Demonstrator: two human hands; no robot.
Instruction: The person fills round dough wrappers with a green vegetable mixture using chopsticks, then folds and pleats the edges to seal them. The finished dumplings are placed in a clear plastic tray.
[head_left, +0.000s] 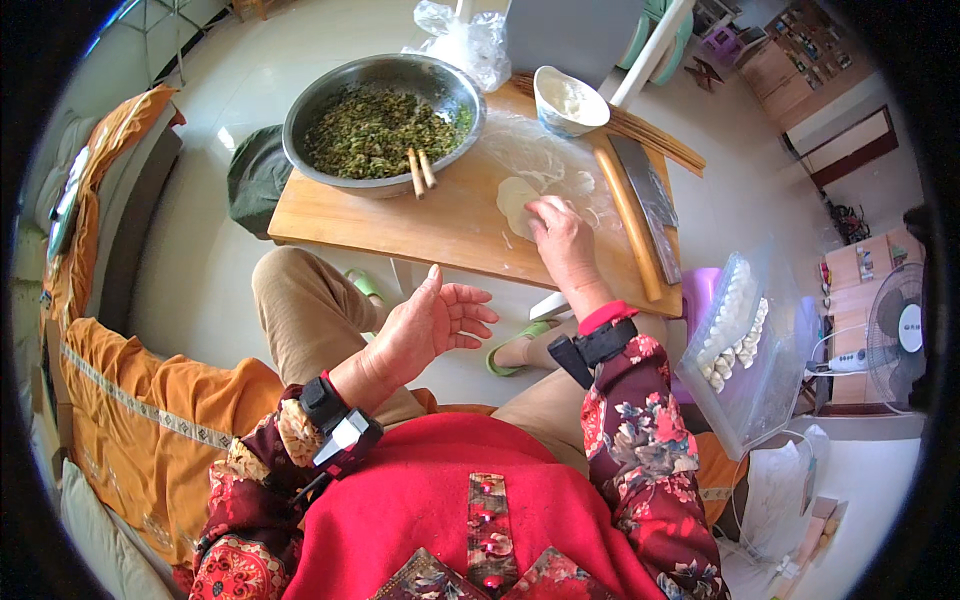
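Round, flat dough wrappers (514, 196) lie partly overlapped on the wooden board (360, 221) of a small table. My right hand (559, 232) is over the board, thumb and fingers pinching the right edge of a wrapper. Empty, with palm turned inward and fingers apart, my left hand (439, 319) hovers over my lap in front of the table edge. A large metal bowl (300, 161) at the back left holds a chopped green filling (379, 131). Two stick ends (421, 174), apparently chopsticks, rest over its near rim.
Right of the wrappers lie a wooden rolling pin (628, 225) and a cleaver (643, 199). Behind them stand a white bowl of flour (570, 103) and a bundle of thin sticks (660, 141). A clear plastic container (772, 390) with rows of dumplings (739, 346) is at my right.
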